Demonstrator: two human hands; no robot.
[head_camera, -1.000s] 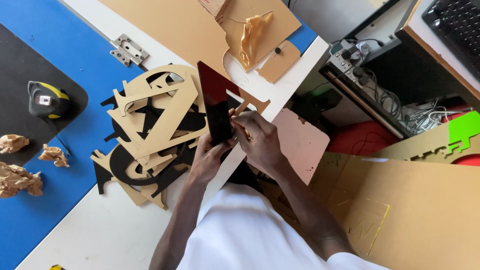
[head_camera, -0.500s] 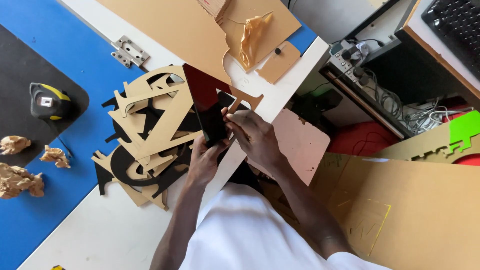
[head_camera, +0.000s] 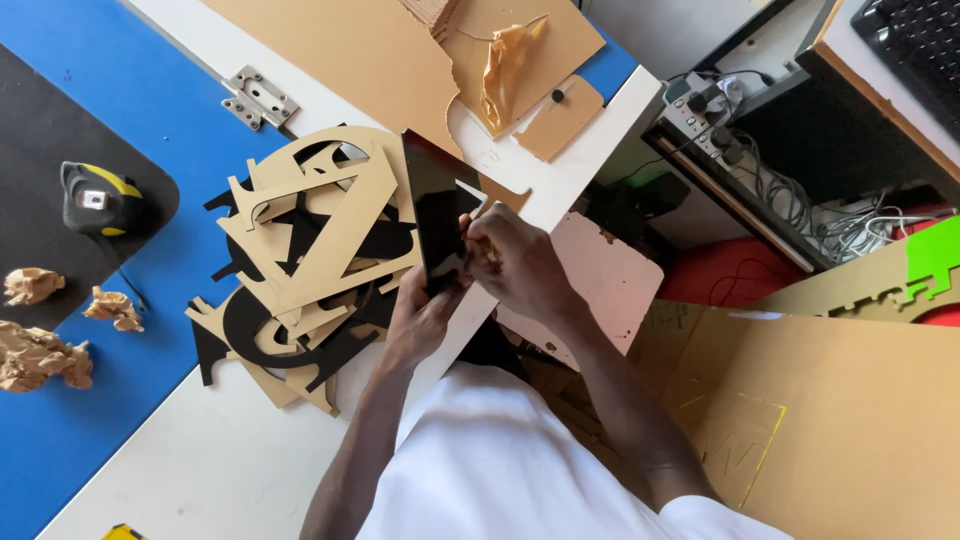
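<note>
My left hand (head_camera: 420, 318) grips the lower edge of a glossy black cut-out piece (head_camera: 436, 205) and holds it upright over the table edge. My right hand (head_camera: 510, 262) is closed on the piece's right side, where a strip of pale backing (head_camera: 478, 200) lifts off it. Just left of the hands lies a heap of tan and black cut-out letter shapes (head_camera: 310, 250) on the white tabletop (head_camera: 180, 460).
A tape measure (head_camera: 95, 198) sits on a black mat at left. Crumpled brown paper scraps (head_camera: 40, 350) lie on the blue surface. A metal hinge (head_camera: 258, 98) and brown board sheets (head_camera: 400, 50) are at the top. Cardboard panels (head_camera: 830, 400), cables and a keyboard are to the right.
The black piece has shifted slightly left and its tilt has changed. My right hand has moved along its right edge, lifting the pale backing strip.
</note>
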